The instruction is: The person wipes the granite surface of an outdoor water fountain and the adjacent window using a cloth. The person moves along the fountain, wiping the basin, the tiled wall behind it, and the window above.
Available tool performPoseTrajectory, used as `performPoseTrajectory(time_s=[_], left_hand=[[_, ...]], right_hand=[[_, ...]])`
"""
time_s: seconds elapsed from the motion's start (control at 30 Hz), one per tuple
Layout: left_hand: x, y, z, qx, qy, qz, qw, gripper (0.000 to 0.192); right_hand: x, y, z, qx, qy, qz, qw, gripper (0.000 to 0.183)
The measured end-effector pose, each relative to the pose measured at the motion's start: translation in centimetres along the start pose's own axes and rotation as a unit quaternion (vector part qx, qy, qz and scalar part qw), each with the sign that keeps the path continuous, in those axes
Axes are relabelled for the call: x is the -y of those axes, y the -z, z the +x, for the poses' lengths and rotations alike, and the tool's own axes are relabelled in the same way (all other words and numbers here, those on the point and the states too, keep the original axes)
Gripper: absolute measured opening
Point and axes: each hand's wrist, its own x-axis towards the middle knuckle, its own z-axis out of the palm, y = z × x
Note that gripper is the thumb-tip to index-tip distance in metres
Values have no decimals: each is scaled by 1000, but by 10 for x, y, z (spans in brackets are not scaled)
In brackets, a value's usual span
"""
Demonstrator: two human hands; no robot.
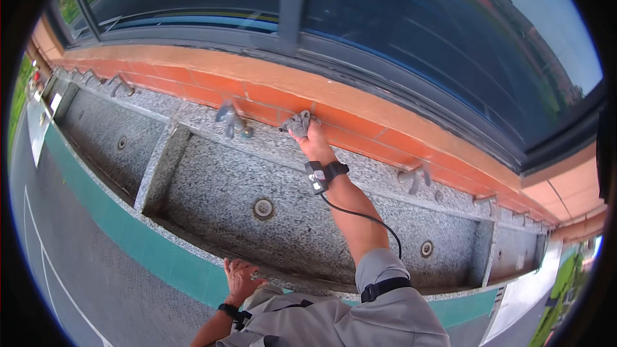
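My right hand (311, 139) reaches across the stone trough sink (212, 188) and grips a crumpled grey cloth (298, 123). The cloth lies against the orange tiled wall (270, 108), just above the sink's back ledge. To its left is a metal tap (232, 119) with a lever handle. Another tap (414, 177) stands farther right on the same wall. My left hand (239, 277) is at the sink's front rim, fingers spread, holding nothing. Whether its palm rests on the rim cannot be told.
Stone dividers (156, 166) part the long trough into basins with round drains (263, 208). More taps (119, 86) line the wall at the far left. Above the tiles runs a ledge (193, 60) under large dark windows (385, 33). A black cable hangs from my right wrist device.
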Motion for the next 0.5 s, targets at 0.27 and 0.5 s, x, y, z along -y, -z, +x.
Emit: performPoseTrajectory(time_s=[0.27, 0.5], left_hand=[[4, -5, 3, 21, 9, 15, 1000, 52], [10, -8, 8, 73, 35, 64, 995, 56]], right_hand=[[122, 140, -80, -110, 121, 49, 985, 17], [161, 170, -155, -66, 228, 60, 970, 13]])
